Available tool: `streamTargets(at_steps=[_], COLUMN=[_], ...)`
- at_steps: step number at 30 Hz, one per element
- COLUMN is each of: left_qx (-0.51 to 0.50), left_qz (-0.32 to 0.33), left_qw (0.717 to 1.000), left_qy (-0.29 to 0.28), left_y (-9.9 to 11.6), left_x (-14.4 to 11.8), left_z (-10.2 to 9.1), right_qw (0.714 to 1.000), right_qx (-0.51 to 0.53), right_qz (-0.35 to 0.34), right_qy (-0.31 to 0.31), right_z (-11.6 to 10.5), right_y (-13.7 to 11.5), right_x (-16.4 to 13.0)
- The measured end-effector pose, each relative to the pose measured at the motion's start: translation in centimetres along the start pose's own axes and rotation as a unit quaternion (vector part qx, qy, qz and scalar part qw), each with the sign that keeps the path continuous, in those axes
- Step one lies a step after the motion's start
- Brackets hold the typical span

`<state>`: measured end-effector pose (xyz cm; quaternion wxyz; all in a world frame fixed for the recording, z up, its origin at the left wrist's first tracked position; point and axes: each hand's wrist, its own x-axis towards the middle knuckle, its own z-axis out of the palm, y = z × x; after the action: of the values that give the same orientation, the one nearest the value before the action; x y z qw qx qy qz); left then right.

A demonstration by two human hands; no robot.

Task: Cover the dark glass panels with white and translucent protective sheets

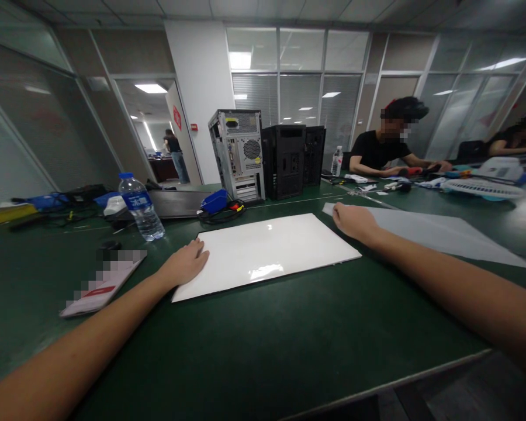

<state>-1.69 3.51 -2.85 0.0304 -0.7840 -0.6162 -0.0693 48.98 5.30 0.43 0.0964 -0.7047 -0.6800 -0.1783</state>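
A glossy white rectangular panel (263,245) with a thin dark edge lies flat on the green tabletop in front of me. My left hand (186,264) is closed over its left edge, the fingertips on the white surface. To the right of the panel, my right hand (353,221) has its fingers pinched on the far left corner of a translucent sheet (438,231). This thin sheet stretches away to the right, partly behind my right forearm, and looks like plastic film. My right hand is apart from the panel.
A water bottle (141,207) and a pinkish-white flat packet (100,292) are on the left. Behind the panel stand an open-backed computer case (241,155), black computer cases (284,161) and a cable coil (222,215). A co-worker (383,146) sits back right, near a fan (484,188).
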Motion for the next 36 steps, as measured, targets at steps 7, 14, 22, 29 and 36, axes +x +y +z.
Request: streamTargets(at_steps=[7, 14, 22, 29, 36], left_qx=[-0.004, 0.0, -0.005, -0.029, -0.041], left_qz=[0.003, 0.006, 0.013, 0.007, 0.005], left_qw=[1.0, 1.0, 1.0, 1.0, 0.999], left_qy=[-0.003, -0.008, -0.004, 0.003, 0.0], left_y=[-0.3, -0.2, -0.3, -0.3, -0.2], left_x=[0.1, 0.1, 0.1, 0.1, -0.1], left_z=[0.3, 0.2, 0.3, 0.3, 0.4], right_qw=[0.976, 0.946, 0.997, 0.997, 0.98], right_qx=[0.065, 0.092, -0.016, 0.02, 0.145], right_qz=[-0.208, -0.312, -0.077, -0.049, -0.132], right_qy=[0.017, 0.012, -0.025, -0.054, 0.022], right_z=[-3.6, -3.8, -0.6, 0.4, -1.7], right_y=[-7.7, -9.3, -4.0, -4.3, -6.1], right_x=[-4.5, -5.5, -1.9, -2.3, -2.7])
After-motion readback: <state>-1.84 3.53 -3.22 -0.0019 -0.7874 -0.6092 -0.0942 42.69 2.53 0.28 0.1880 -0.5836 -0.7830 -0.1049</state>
